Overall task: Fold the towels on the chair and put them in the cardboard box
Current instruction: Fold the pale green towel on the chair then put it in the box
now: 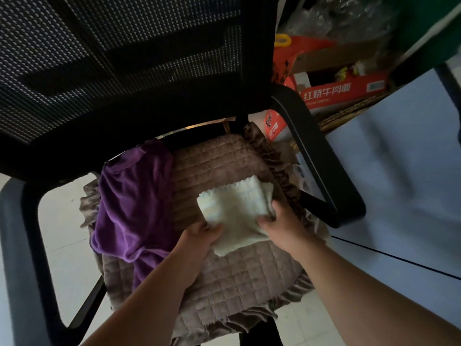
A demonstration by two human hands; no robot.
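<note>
I judge folding nearly finished: my left hand (202, 233) and right hand (277, 221) pinch the cream folded terry towel (234, 208) right of the crumpled purple fleece towel (132, 203). Next comes boxing.

Purple towel (129, 208) crowds the seat's left; armrest (321, 158) fences the right.

A lived-in home room: mesh office chair (129, 71) with quilted cushion (224, 166), tiled floor (64, 221), stacked noodle cartons (341, 92).
</note>
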